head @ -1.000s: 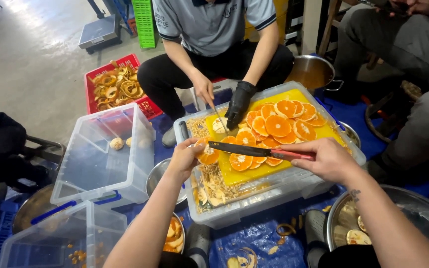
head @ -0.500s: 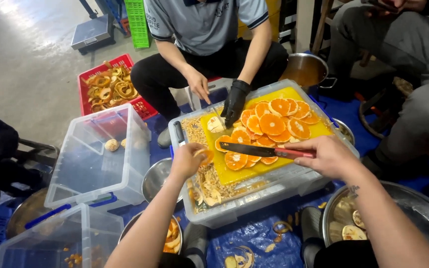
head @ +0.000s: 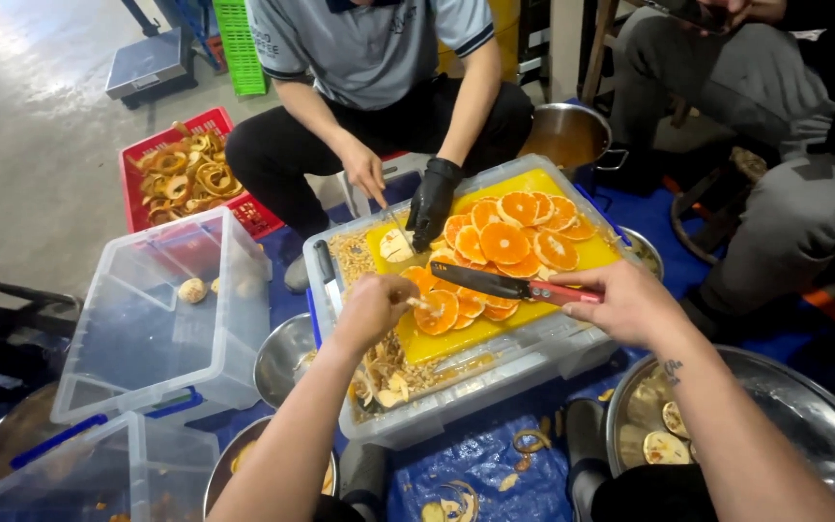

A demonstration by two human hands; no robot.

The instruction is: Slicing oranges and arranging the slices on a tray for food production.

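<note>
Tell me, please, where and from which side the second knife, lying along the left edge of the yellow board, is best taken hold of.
Grip the second knife by its dark handle, the end nearer the worker opposite, coming from above: it lies flat, blade pointing toward the left hand.

Your left hand (head: 374, 307) rested on the cutting board (head: 495, 290) inside the tub (head: 456, 406). Your right hand (head: 630, 302) held the knife (head: 504, 284) across the fruit slices (head: 504, 242). An empty bin (head: 147, 329) stood left.

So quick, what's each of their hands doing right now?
Left hand: closed, fingers pinching an orange slice on the yellow board.
Right hand: closed on the red-handled knife.
</note>
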